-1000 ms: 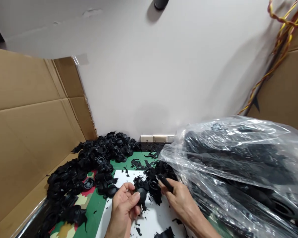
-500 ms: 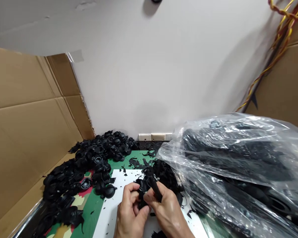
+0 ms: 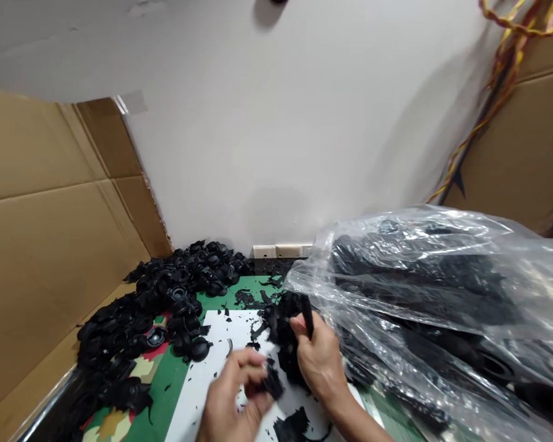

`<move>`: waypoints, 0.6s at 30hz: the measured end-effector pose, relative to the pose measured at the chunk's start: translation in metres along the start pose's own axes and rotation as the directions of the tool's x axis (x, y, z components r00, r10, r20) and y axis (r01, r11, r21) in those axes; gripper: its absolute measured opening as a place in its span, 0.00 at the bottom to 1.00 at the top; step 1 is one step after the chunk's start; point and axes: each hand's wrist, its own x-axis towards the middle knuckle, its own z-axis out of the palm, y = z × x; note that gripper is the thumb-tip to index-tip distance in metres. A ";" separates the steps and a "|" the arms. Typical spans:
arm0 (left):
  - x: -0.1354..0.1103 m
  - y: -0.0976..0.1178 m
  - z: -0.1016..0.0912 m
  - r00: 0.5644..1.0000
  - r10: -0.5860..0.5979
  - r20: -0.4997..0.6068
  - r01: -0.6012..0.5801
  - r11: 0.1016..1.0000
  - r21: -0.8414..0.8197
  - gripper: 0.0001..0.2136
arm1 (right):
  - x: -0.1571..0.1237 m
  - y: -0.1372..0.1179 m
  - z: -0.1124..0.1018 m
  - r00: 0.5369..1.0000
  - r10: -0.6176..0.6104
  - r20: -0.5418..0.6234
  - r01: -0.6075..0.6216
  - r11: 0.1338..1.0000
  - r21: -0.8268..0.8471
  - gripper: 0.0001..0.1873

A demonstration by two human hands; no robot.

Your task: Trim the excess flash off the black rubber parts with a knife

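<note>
My left hand (image 3: 235, 393), somewhat blurred, pinches a small black rubber piece (image 3: 273, 382) over the white board (image 3: 198, 393). My right hand (image 3: 321, 356) is closed around a dark, stick-like tool (image 3: 308, 316) that points upward; its lower end is hidden in the hand. Just left of that hand lies a heap of black scraps (image 3: 288, 347). A larger torn black piece (image 3: 294, 425) rests on the board below, between the hands.
Ribbed black rubber caps (image 3: 179, 301) are piled at the left beside a cardboard panel (image 3: 50, 245). A clear plastic bag (image 3: 424, 245) full of black parts takes up the right side. The board lies on a green surface (image 3: 163, 393). Sockets (image 3: 288, 251) sit low on the wall.
My hands have come apart. The right hand moved up and right with the tool, toward the scrap heap; the left moved slightly down and left with the black piece.
</note>
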 end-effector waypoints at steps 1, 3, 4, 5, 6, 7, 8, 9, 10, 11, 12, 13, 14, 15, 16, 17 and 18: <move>0.003 0.001 0.000 1.000 -0.014 -0.014 0.013 0.999 -0.037 0.13 | 0.002 -0.001 -0.004 1.000 0.001 0.016 -0.001 1.000 -0.008 0.13; 0.009 0.003 -0.001 1.000 -0.028 -0.011 0.027 0.997 -0.066 0.15 | 0.003 -0.002 -0.010 0.999 -0.003 0.044 0.004 1.000 -0.018 0.13; 0.012 0.003 -0.002 1.000 -0.028 0.000 0.028 0.997 -0.069 0.16 | 0.003 -0.003 -0.012 0.998 -0.006 0.059 0.007 1.000 -0.017 0.13; 0.014 0.002 -0.002 1.000 -0.022 0.010 0.023 0.998 -0.064 0.16 | 0.003 -0.003 -0.013 0.997 -0.008 0.074 0.009 1.000 -0.014 0.13; 0.016 0.002 -0.003 1.000 -0.015 0.016 0.015 0.998 -0.056 0.16 | 0.003 -0.003 -0.015 0.996 -0.012 0.090 0.012 1.000 -0.006 0.14; 0.017 0.001 -0.004 1.000 -0.006 0.014 0.007 0.999 -0.051 0.17 | 0.003 -0.003 -0.016 0.995 -0.020 0.100 0.019 1.000 0.008 0.14; 0.017 0.000 -0.004 1.000 0.001 0.005 0.000 0.999 -0.050 0.17 | 0.002 -0.004 -0.017 0.995 -0.033 0.099 0.031 0.999 0.023 0.15; 0.017 0.000 -0.005 1.000 0.002 -0.010 -0.003 0.999 -0.051 0.18 | 0.002 -0.005 -0.018 0.995 -0.054 0.088 0.051 0.998 0.039 0.15; 0.017 -0.001 -0.005 1.000 0.000 -0.026 -0.001 0.999 -0.054 0.18 | 0.001 -0.006 -0.018 0.994 -0.081 0.077 0.077 0.996 0.053 0.15; 0.017 -0.001 -0.005 0.999 -0.005 -0.039 0.003 0.998 -0.058 0.18 | -0.001 -0.008 -0.019 0.991 -0.115 0.072 0.110 0.992 0.069 0.14; 0.017 -0.001 -0.004 0.999 -0.012 -0.048 0.009 0.998 -0.060 0.18 | -0.003 -0.011 -0.019 0.985 -0.154 0.083 0.147 0.985 0.086 0.13; 0.017 -0.002 -0.004 0.998 -0.020 -0.054 0.016 0.998 -0.060 0.18 | -0.006 -0.013 -0.018 0.975 -0.192 0.114 0.181 0.978 0.106 0.13; 0.017 -0.003 -0.004 0.998 -0.025 -0.058 0.021 0.998 -0.056 0.19 | -0.009 -0.016 -0.017 0.960 -0.228 0.164 0.207 0.969 0.131 0.13; 0.017 -0.004 -0.004 0.998 -0.024 -0.062 0.022 0.999 -0.046 0.19 | -0.013 -0.018 -0.016 0.943 -0.254 0.214 0.224 0.962 0.156 0.12; 0.018 -0.007 -0.003 0.998 -0.017 -0.066 0.015 0.999 -0.028 0.20 | -0.017 -0.020 -0.013 0.929 -0.268 0.255 0.228 0.958 0.176 0.10; 0.018 -0.009 -0.003 0.997 -0.002 -0.072 0.002 1.000 -0.001 0.21 | -0.021 -0.021 -0.011 0.921 -0.269 0.283 0.222 0.957 0.187 0.08; 0.018 -0.012 -0.003 0.997 0.020 -0.076 -0.017 0.999 0.031 0.22 | -0.024 -0.021 -0.007 0.921 -0.257 0.292 0.208 0.960 0.188 0.07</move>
